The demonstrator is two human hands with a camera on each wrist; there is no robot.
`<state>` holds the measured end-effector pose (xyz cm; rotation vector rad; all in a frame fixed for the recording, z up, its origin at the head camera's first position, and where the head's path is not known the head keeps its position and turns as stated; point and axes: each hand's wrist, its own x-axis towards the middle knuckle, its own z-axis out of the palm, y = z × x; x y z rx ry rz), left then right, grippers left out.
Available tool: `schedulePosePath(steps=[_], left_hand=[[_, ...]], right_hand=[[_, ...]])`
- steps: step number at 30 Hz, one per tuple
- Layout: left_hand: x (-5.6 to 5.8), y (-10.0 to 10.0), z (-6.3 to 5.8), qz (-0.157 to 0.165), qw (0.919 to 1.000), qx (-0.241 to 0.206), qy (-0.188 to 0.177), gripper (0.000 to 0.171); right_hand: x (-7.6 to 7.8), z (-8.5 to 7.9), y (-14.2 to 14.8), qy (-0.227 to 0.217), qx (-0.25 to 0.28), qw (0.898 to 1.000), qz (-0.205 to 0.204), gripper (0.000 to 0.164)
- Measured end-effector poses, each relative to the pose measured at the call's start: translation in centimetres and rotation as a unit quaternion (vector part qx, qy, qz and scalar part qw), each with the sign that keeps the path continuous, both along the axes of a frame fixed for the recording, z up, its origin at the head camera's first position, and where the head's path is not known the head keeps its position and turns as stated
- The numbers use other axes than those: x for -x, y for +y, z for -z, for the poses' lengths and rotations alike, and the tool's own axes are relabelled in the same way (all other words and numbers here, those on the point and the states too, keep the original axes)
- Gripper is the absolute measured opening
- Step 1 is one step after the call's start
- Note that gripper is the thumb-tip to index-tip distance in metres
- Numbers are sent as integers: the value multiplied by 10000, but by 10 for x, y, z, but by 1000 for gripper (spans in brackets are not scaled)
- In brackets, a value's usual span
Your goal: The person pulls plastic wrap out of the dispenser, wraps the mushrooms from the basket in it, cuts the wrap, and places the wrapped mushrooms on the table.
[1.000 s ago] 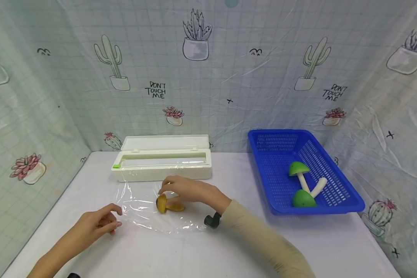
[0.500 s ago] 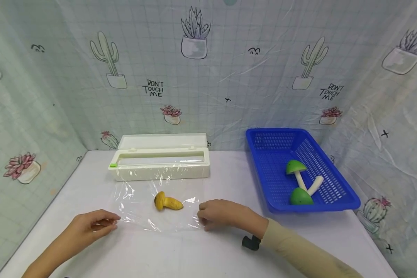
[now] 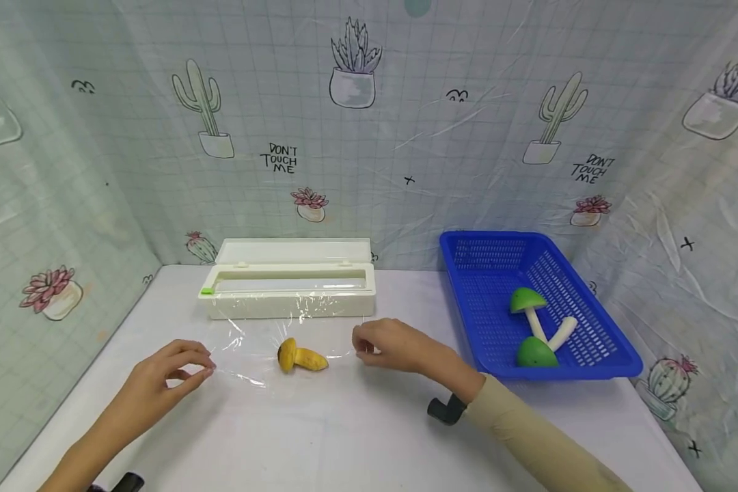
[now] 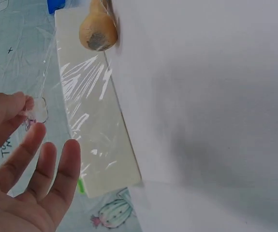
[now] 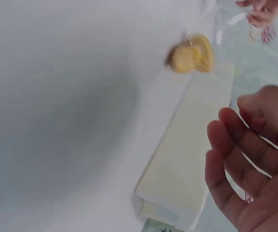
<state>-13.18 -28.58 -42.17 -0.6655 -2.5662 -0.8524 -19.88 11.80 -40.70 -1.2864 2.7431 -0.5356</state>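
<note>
A sheet of clear plastic wrap [image 3: 236, 339] runs forward from a white wrap dispenser box [image 3: 295, 305], and a yellow mushroom [image 3: 308, 359] lies on it. My left hand [image 3: 165, 379] pinches the sheet's near left corner between thumb and index finger; in the left wrist view the other fingers of that hand [image 4: 30, 179] are spread apart. At the near right corner my right hand [image 3: 396, 346] pinches the film, thumb against index finger. The near edge is raised, with creases running by the mushroom. In the right wrist view the film at the fingertips is hard to see.
The dispenser's white lid [image 3: 295, 251] is tipped back against the patterned cloth. On the right a blue basket [image 3: 476, 321] holds green-capped mushrooms [image 3: 538, 352] with white stems. A white cloth [image 3: 320, 444] covers the table.
My right hand left the mushroom, went right to the sheet's near right corner and pinched it. Both hands then moved up and away from me, lifting the near edge.
</note>
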Motion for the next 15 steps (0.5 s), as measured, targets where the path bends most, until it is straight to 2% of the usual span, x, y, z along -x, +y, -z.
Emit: schedulePosePath(steps=[4,7,12,15], left_hand=[[14,2,-7,-574,9978,67,-319,16],[27,3,-9,-808,9952,14,-558,8],[54,5,-4,-1023,9899,-199,-958,14],[70,5,3,-1120,9867,-251,-1149,19]], right_hand=[[17,-6,-3,150,431,9958,793,5],[27,-6,-6,196,456,9882,1447,5],[38,0,-12,93,24,9654,2608,9],[44,8,-16,-15,-290,9519,3050,11]])
